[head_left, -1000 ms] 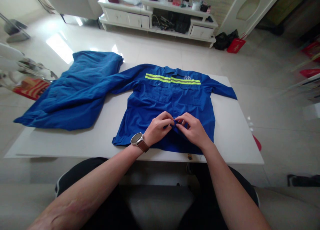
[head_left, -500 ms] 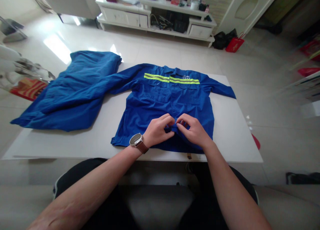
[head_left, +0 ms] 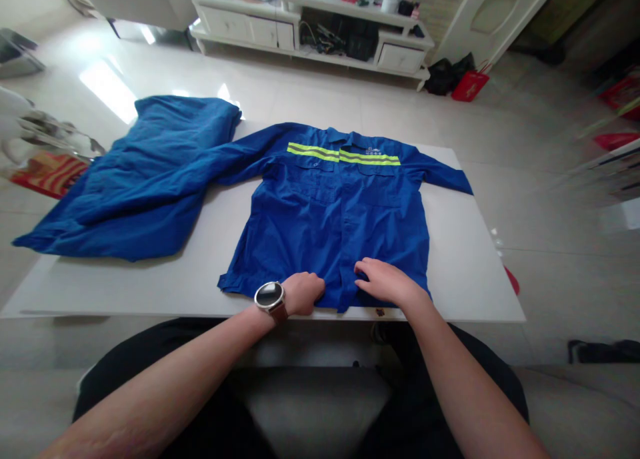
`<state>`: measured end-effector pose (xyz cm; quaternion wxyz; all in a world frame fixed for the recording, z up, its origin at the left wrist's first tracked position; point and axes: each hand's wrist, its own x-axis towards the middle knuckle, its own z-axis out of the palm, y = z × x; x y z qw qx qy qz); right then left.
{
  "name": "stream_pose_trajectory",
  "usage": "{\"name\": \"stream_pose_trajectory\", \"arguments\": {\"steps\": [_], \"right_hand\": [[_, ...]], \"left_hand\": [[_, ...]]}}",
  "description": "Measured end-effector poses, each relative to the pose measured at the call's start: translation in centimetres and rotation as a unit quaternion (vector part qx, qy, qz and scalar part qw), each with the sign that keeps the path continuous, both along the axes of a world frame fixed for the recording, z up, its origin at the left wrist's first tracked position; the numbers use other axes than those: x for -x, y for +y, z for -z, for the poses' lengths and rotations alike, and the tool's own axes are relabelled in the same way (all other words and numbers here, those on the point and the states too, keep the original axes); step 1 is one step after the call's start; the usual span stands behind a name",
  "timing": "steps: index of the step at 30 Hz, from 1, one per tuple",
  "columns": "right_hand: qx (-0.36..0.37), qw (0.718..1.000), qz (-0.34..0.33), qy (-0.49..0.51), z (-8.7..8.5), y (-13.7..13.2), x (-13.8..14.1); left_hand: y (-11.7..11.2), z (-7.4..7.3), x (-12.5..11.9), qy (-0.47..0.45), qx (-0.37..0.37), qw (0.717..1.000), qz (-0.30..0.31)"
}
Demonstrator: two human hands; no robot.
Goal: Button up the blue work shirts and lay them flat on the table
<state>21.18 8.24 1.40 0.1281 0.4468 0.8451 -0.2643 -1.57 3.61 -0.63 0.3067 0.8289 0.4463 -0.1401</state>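
Curling low on the jacket point(head_left: 300, 212), which lies spread on the counter point(head_left: 470, 266), the left hand point(head_left: 303, 293) hides whether its grip holds anything; farther right, the right hand point(head_left: 384, 280) arches palm-down, grip loosely parted.

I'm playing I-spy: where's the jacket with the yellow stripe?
In the head view, the blue jacket lies mid-picture on the white table, mostly right of the blue cloth pile, its lower end near the left hand and right hand.

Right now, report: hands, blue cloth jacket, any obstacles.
Left hand curled at lower edge of blue cloth jacket, grip unclear. Right hand loosely open over it. Jacket flat, front up. Rumpled blue cloth heap adjoins it, picture-left.
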Motion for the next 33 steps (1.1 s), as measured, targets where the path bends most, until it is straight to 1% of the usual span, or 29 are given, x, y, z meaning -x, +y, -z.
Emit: {"name": "stream_pose_trajectory", "arguments": {"steps": [3,6,7,8,9,12,14,15,18,22,26,29,33], "right_hand": [[-0.004,1.000,0.004,0.007,-0.3,0.0,0.2],[-0.012,1.000,0.010,0.014,-0.5,0.3,0.4],[-0.015,1.000,0.009,0.015,-0.5,0.4,0.5],[-0.020,1.000,0.006,0.018,-0.5,0.4,0.5],[-0.030,0.999,0.003,0.024,-0.4,0.4,0.7],[-0.066,0.996,-0.019,0.059,0.0,-0.2,1.3],[-0.070,0.994,-0.048,0.070,0.3,-0.8,1.8],[-0.066,0.994,-0.063,0.067,0.4,-1.0,2.0],[-0.063,0.994,-0.081,0.026,0.5,-1.1,2.2],[-0.090,0.995,-0.052,-0.006,-0.4,-0.3,1.6],[-0.089,0.996,-0.024,-0.010,-1.5,0.3,0.9],[-0.074,0.997,-0.021,-0.011,-1.7,0.2,0.9],[-0.041,0.999,-0.023,-0.024,-1.8,0.1,1.1]], "left_hand": [[-0.3,0.6,-0.5,-0.001,0.104,0.994,0.018],[-0.2,1.1,-0.9,-0.023,0.242,0.969,0.035],[-0.1,1.1,-0.9,-0.036,0.266,0.963,0.027],[0.0,1.0,-0.9,-0.047,0.268,0.962,0.011],[0.2,0.8,-0.9,-0.053,0.244,0.968,-0.009],[1.0,0.3,-0.5,-0.054,0.085,0.993,-0.067],[1.5,0.2,-0.3,-0.056,0.003,0.995,-0.088],[1.7,0.2,-0.2,-0.060,-0.020,0.993,-0.095],[2.1,0.5,-0.1,-0.068,-0.047,0.991,-0.109],[2.2,0.4,-0.6,-0.074,-0.075,0.986,-0.132],[1.9,0.3,-1.8,-0.118,-0.086,0.979,-0.141],[1.5,0.8,-3.1,-0.149,-0.085,0.976,-0.133],[1.1,2.2,-4.7,-0.152,-0.072,0.976,-0.140]]}}
